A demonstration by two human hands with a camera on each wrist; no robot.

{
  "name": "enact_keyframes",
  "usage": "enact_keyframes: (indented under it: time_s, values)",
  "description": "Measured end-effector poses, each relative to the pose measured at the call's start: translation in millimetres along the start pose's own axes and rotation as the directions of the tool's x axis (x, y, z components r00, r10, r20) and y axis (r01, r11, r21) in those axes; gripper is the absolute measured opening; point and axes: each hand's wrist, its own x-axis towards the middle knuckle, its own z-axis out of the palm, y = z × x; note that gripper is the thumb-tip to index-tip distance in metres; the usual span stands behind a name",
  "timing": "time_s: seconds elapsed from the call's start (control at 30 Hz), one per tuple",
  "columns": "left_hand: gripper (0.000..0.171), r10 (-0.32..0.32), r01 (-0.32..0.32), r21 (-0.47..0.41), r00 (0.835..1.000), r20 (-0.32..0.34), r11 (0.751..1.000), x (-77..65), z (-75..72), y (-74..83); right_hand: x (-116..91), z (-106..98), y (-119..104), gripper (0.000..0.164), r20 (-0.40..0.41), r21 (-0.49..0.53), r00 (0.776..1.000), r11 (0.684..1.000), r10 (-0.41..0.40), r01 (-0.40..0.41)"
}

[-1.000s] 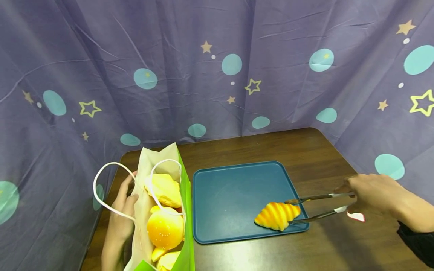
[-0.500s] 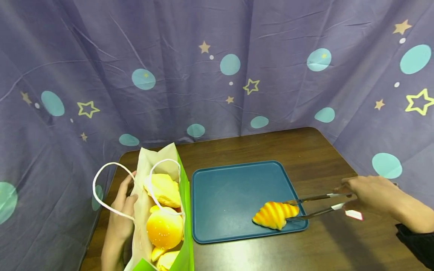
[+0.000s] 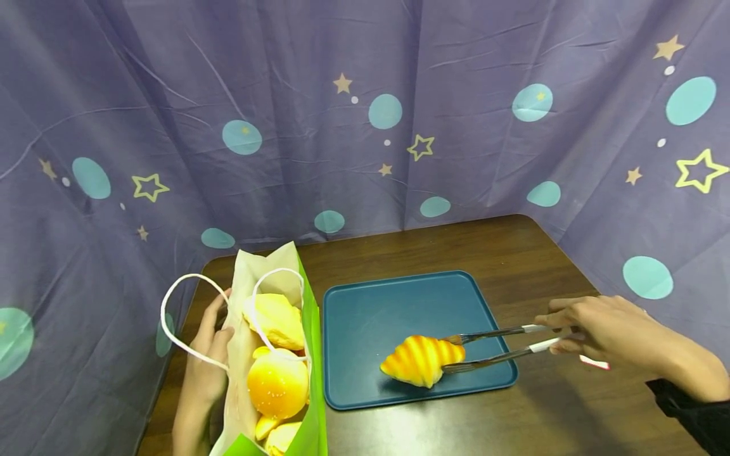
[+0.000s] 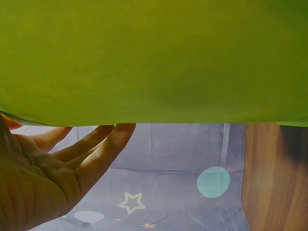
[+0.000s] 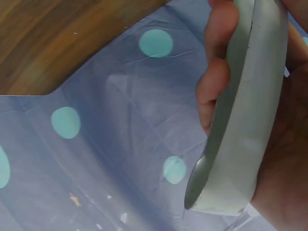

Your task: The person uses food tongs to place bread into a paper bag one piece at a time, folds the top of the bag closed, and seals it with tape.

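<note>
My right hand [image 3: 607, 326] holds a pair of metal tongs [image 3: 496, 360] by their pale handles; in the right wrist view fingers curl around the tongs [image 5: 240, 120]. Between the tong tips sits a yellow-orange croissant [image 3: 419, 361], over the front part of a dark blue tray [image 3: 393, 310], with a shadow beneath it. To the left stands a green paper bag [image 3: 316, 373] with white cord handles, its mouth up. My left hand [image 3: 205, 361] touches the bag's outer left side. In the left wrist view, extended fingers [image 4: 108, 154] rest against the green bag wall.
Inside the bag are a sesame bun [image 3: 277, 384], a pale yellow bread piece [image 3: 277, 320] and other bread-like items, partly hidden. The brown wooden table [image 3: 456, 244] ends at a purple patterned curtain [image 3: 319, 126]. A small white, red-edged tag [image 3: 594, 362] shows below my right hand.
The croissant, held in the tongs, has moved left across the tray, and my right hand has moved left with it. My left hand and the bag have stayed in place.
</note>
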Motion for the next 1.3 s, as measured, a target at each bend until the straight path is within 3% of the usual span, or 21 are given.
enact_keyframes:
  time_s: [0.27,0.67,0.9,1.03,1.2,1.3]
  values:
    - [0.056,-0.017,0.017,-0.007,1.000,0.000,1.000,0.6,-1.7,0.2,20.0,-16.2,-22.7,0.038,-0.112,-0.020,0.993,0.999,-0.033,0.031]
    - [0.055,-0.036,0.037,-0.019,0.999,0.012,0.999,0.4,-2.2,2.0,60.0,-34.0,-48.6,0.044,-0.233,-0.029,0.972,1.000,0.002,-0.009]
    - [0.055,-0.004,0.005,-0.056,1.000,0.028,0.998,0.3,-0.3,2.5,80.7,-34.6,-56.3,0.042,-0.313,-0.070,0.950,0.997,0.010,-0.033]
    - [0.054,-0.003,0.004,-0.051,1.000,0.017,0.999,-1.0,-0.9,2.3,93.6,-34.8,-61.4,0.038,-0.379,-0.087,0.925,0.994,0.020,-0.058]
    - [0.054,-0.006,0.007,-0.044,1.000,0.014,0.999,-1.7,-2.4,1.7,112.1,-34.7,-71.4,0.042,-0.494,-0.094,0.870,0.994,0.000,-0.053]
    - [0.055,0.006,-0.005,-0.048,1.000,0.013,0.999,-2.1,-3.1,0.5,124.7,-36.6,-79.6,0.037,-0.538,-0.116,0.843,0.992,-0.022,-0.048]
